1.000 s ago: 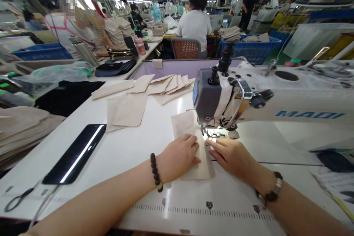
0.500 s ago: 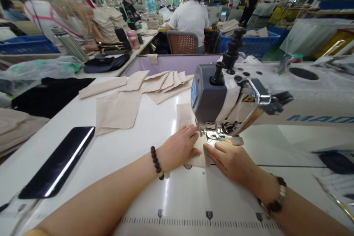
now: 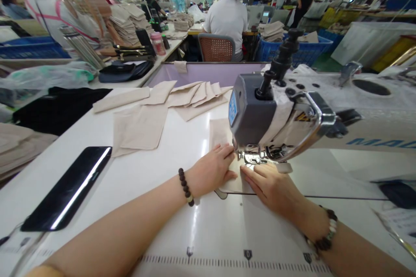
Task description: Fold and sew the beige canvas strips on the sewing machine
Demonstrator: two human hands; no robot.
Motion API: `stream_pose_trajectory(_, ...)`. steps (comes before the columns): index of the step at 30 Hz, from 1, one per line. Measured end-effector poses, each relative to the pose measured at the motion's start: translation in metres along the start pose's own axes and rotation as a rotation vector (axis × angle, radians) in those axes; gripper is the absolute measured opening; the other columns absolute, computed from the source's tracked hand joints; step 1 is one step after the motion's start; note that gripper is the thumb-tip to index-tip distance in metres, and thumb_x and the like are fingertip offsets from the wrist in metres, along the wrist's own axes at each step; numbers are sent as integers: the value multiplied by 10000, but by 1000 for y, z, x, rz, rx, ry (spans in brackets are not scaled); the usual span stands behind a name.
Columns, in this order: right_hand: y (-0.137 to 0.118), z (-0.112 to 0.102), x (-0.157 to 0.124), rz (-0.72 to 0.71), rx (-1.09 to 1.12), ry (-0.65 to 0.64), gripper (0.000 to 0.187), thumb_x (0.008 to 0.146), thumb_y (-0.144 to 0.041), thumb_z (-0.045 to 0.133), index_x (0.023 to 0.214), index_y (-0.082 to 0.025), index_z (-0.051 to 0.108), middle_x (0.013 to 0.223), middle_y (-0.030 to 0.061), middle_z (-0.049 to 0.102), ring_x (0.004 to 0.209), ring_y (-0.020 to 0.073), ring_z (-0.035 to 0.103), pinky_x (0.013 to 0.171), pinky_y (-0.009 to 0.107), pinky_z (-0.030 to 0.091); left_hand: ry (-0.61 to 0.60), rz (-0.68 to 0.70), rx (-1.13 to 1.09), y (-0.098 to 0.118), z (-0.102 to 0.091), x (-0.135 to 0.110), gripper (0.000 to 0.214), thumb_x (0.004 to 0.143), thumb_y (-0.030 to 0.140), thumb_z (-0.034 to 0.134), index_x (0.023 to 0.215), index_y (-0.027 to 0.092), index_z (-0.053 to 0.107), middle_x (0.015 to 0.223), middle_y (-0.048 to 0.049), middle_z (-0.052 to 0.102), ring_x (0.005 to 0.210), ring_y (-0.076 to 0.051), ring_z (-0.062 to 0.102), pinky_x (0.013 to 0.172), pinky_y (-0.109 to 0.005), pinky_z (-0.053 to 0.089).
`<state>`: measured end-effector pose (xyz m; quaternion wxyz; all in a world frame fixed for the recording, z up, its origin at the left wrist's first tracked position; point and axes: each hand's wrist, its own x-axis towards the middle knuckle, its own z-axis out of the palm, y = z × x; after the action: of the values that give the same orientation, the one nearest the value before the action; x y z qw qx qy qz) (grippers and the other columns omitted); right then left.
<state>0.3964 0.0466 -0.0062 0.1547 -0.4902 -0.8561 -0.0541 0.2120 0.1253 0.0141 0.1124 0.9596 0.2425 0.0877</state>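
A beige fabric piece lies flat under the presser foot of the sewing machine. My left hand rests on its left part, fingers stretched out flat beside the needle area. On the near right side, my right hand presses down with extended fingers, their tips just in front of the foot. Neither hand is wrapped around anything. The machine head hides part of the fabric, and the needle itself is too small to make out.
Several beige fabric pieces lie spread at the back left of the white table. A black phone is on the left, near black cloth. A person sits ahead on a chair; a blue crate stands behind the machine.
The fabric's near edge has shifted slightly away from me, baring more of the metal plate corner. Both hands keep nearly the same pose. The view has turned slightly.
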Motion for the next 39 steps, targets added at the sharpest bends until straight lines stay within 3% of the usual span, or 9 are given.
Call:
stream_pose_trajectory(19, 3, 6, -1, 11, -6, 33, 319, 964, -245, 319, 1099, -125, 583, 726, 42, 583, 642, 167, 518, 602, 295, 338, 39, 21, 16, -6, 1, 2, 263, 833, 230, 579, 1042, 79, 530, 1100, -132, 536, 1089, -265, 471, 965, -411, 402)
stream_pose_trajectory(22, 2, 1, -3, -78, 48, 56, 319, 964, -235, 323, 951, -137, 626, 646, 22, 535, 583, 148, 467, 565, 286, 313, 7, 131, 44, -2, 0, -4, 123, 876, 208, 509, 928, 112, 567, 1045, -105, 558, 1001, -232, 511, 915, -382, 424)
stream_pose_trajectory(26, 0, -4, -6, -167, 97, 68, 325, 965, -213, 322, 884, -132, 626, 599, 5, 497, 541, 129, 425, 528, 274, 290, -96, 281, 18, 6, -1, -12, 182, 917, 189, 430, 843, 124, 584, 887, -51, 577, 859, -170, 527, 846, -304, 448)
stream_pose_trajectory(31, 2, 1, -6, -99, 40, 58, 349, 972, -255, 301, 1044, -120, 614, 658, 28, 551, 569, 147, 475, 537, 281, 316, -68, 215, -30, 5, 1, -9, 203, 918, 169, 419, 862, 92, 598, 888, -63, 568, 880, -170, 531, 867, -290, 454)
stream_pose_trajectory(36, 5, 7, -4, -16, 11, 28, 329, 956, -251, 333, 1114, -119, 589, 726, 47, 600, 634, 179, 536, 596, 300, 360, -33, 151, -59, 1, 2, -4, 153, 884, 131, 476, 980, 63, 573, 1044, -95, 554, 1057, -192, 510, 990, -302, 403)
stream_pose_trajectory(39, 5, 7, -3, 21, 4, 10, 302, 935, -247, 386, 1134, -126, 578, 743, 45, 607, 640, 184, 544, 610, 304, 367, -21, 110, -60, 0, 2, -3, 135, 873, 143, 505, 969, 74, 570, 1084, -102, 549, 1058, -201, 523, 975, -316, 422)
